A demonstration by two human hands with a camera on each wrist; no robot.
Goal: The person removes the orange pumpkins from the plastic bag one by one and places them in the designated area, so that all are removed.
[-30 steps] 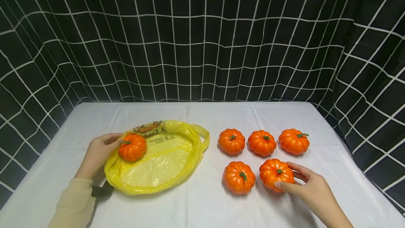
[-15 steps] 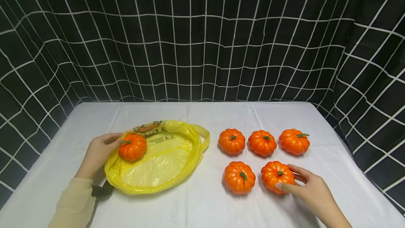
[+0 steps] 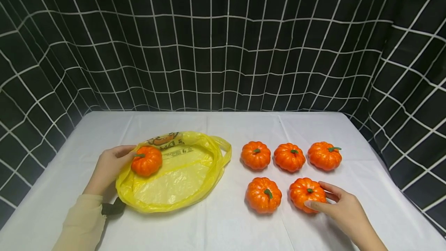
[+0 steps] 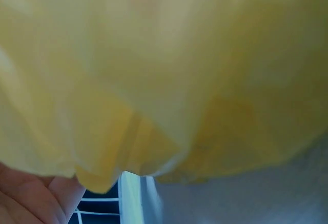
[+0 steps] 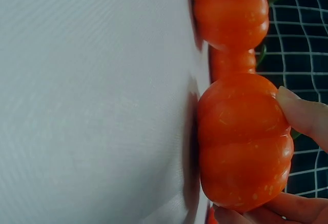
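A yellow plastic bag (image 3: 174, 181) lies wide-mouthed on the left of the table, printed at its far side. One small orange pumpkin (image 3: 148, 162) sits at the bag's left inner side. My left hand (image 3: 110, 165) grips the bag's left edge beside that pumpkin; its fingertips are hidden. In the left wrist view the bag (image 4: 169, 70) fills most of the picture, with part of the hand (image 4: 38, 198) below it. My right hand (image 3: 343, 206) pinches another pumpkin (image 3: 302, 196) between thumb and fingers, at table level. Its ribbed side (image 5: 241, 142) shows in the right wrist view.
Left of the held pumpkin is another pumpkin (image 3: 263, 196). Behind them runs a row of three, a left one (image 3: 255, 156), a middle one (image 3: 289, 158) and a right one (image 3: 323, 157). A black grid-patterned curtain (image 3: 219, 61) borders the white-covered table (image 3: 226, 227).
My right hand has shifted its pumpkin slightly right and nearer to me, widening the gap to the pumpkin beside it. The left hand and the bag stay in place.
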